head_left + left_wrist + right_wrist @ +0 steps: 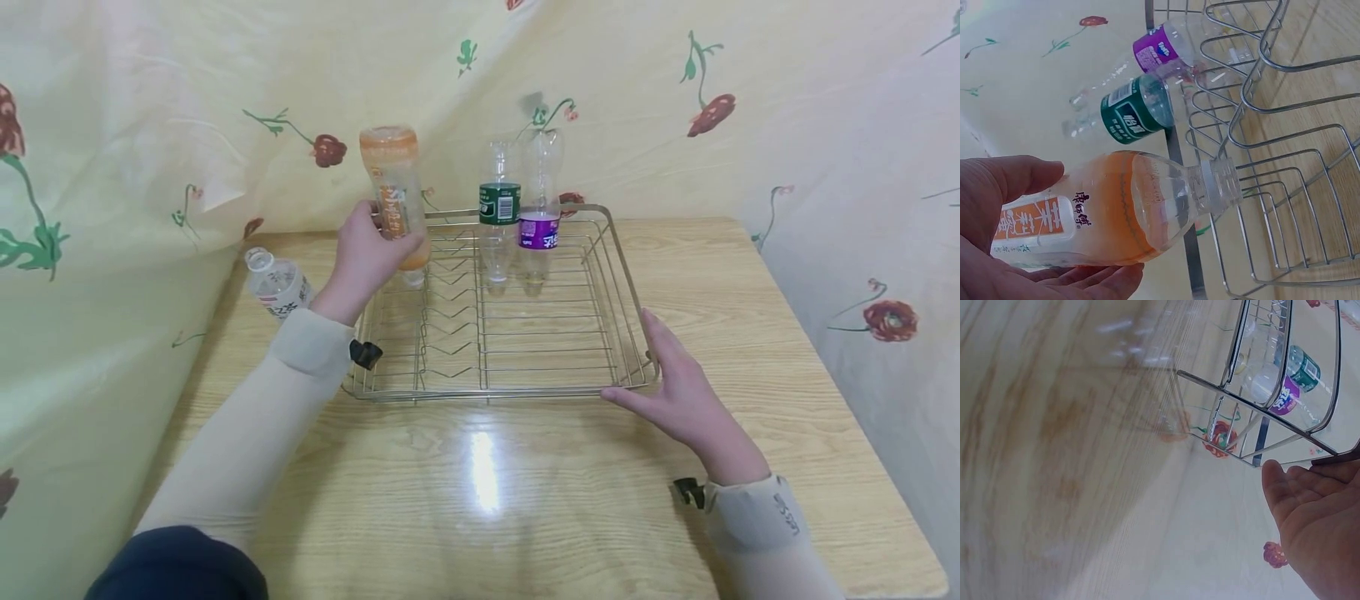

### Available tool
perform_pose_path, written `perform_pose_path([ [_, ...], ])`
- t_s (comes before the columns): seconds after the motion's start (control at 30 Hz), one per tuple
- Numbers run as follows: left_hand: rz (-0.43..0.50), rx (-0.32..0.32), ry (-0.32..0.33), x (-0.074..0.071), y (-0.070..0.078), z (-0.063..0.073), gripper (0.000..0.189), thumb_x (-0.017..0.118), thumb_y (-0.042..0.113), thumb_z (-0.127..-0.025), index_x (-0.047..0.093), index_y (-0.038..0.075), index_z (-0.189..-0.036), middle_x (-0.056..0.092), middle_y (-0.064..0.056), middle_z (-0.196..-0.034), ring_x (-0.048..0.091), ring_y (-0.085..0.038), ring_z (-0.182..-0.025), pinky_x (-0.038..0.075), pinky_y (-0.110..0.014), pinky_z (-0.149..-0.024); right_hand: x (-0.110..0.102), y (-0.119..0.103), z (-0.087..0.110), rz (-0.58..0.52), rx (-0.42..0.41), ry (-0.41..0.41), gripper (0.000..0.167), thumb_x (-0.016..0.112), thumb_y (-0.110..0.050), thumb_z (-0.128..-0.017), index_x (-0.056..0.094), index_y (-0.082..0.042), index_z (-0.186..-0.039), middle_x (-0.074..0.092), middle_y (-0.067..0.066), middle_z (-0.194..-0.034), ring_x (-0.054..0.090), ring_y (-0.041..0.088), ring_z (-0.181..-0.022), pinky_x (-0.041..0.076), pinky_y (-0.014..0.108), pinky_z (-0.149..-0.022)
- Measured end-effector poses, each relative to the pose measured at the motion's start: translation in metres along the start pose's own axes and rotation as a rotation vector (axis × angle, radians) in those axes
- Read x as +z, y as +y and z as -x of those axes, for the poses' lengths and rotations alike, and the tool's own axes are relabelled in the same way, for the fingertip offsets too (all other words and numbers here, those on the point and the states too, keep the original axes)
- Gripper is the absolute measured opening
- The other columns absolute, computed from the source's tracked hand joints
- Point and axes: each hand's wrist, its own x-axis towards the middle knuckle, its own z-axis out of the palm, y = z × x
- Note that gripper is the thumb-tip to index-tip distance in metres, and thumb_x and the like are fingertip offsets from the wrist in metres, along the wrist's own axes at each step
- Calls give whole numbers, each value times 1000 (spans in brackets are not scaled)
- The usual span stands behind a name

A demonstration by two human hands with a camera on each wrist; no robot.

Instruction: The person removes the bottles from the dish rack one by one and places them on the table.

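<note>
Wood-grain table (570,492); floral cloth (615,92) behind, both sides.

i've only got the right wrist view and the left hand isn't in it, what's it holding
Observer: The left hand is gripping an orange-labelled bottle with its neck end down, seen in the head view.
Operator: ok and is there any other bottle over on that side, outside the rack
Observer: Yes, the head view shows a clear bottle with a whitish label on the table, to the left of the rack.
</note>
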Motion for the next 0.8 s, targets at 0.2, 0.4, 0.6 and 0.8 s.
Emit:
perform_pose_path([
  [0.2,3,24,14,-3,5,9,65,79,24,-89,46,-3,-138,58,-17,-126,59,-28,-108,54,-37,-90,1,1,0,-1,-1,5,123,89,-44,-78,4,-24,-165,8,11,-168,15,43,-149,17,66,-116],
  [0.4,-9,23,18,-6,11,18,68,79,23,-89,44,-2,-142,58,-14,-125,57,-26,-109,53,-35,-92,3,5,0,14,-5,11,123,88,-49,-78,4,-26,-165,8,6,-168,12,38,-151,16,64,-117],
  [0.6,-7,57,6,-8,17,27,68,79,24,-89,43,-1,-142,58,-13,-122,58,-25,-106,53,-36,-90,3,5,0,14,-4,11,124,88,-49,-77,3,-26,-165,7,8,-168,13,40,-150,16,65,-116],
  [0.8,-24,97,18,-8,23,37,68,80,24,-89,45,2,-142,59,-11,-123,58,-23,-107,54,-36,-89,3,4,0,13,-5,13,123,88,-48,-77,4,-26,-165,8,10,-168,14,41,-150,17,65,-116],
])
